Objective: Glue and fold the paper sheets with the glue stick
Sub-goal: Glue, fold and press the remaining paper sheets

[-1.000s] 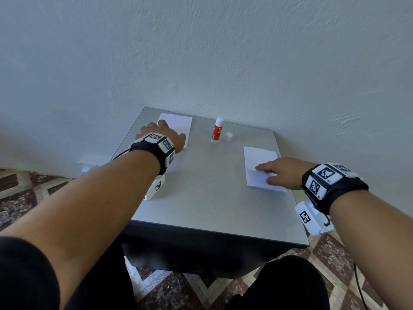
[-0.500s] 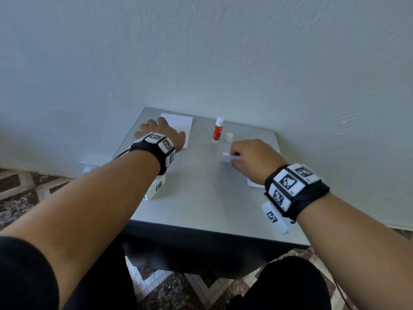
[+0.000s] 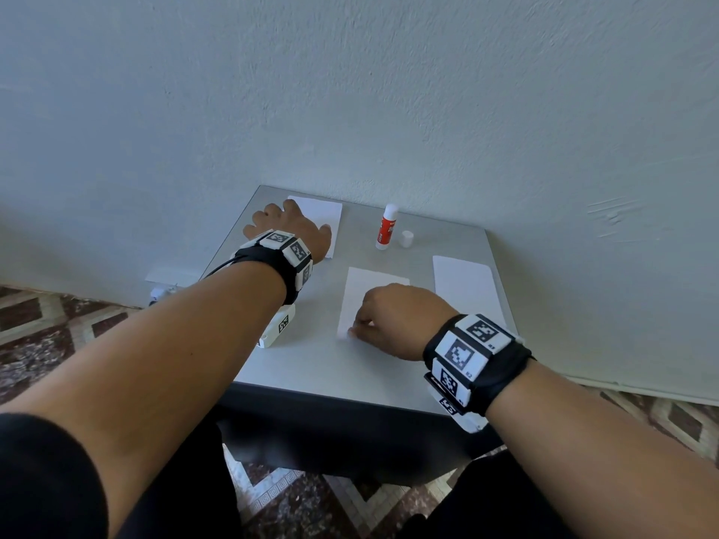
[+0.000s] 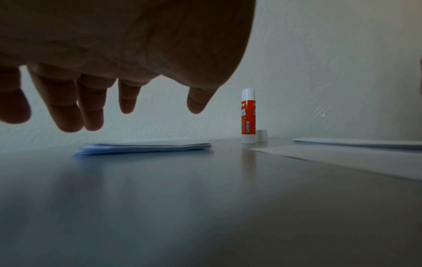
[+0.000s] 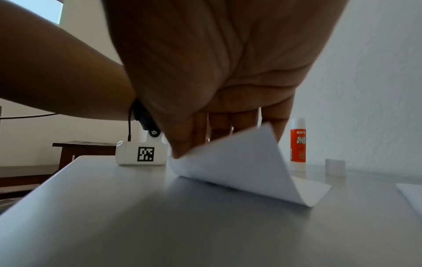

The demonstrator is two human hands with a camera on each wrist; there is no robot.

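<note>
Looks like a room in a home: small grey desk (image 3: pixel 295 367) pushed against a bare plastered wall (image 3: pixel 350 91), patterned stone floor tiles (image 3: pixel 46 324) underneath, dark wooden furniture (image 5: pixel 75 150) behind.

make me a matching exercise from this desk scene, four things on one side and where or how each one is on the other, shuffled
Things:
1. glue stick
2. cap
3. middle sheet
4. paper stack

States:
A. under the left hand, at the far left corner
B. standing upright, uncapped
C. one corner lifted and pinched by the right hand
D. standing on the table just right of the glue stick

Pairs: 1-B, 2-D, 3-C, 4-A
</note>
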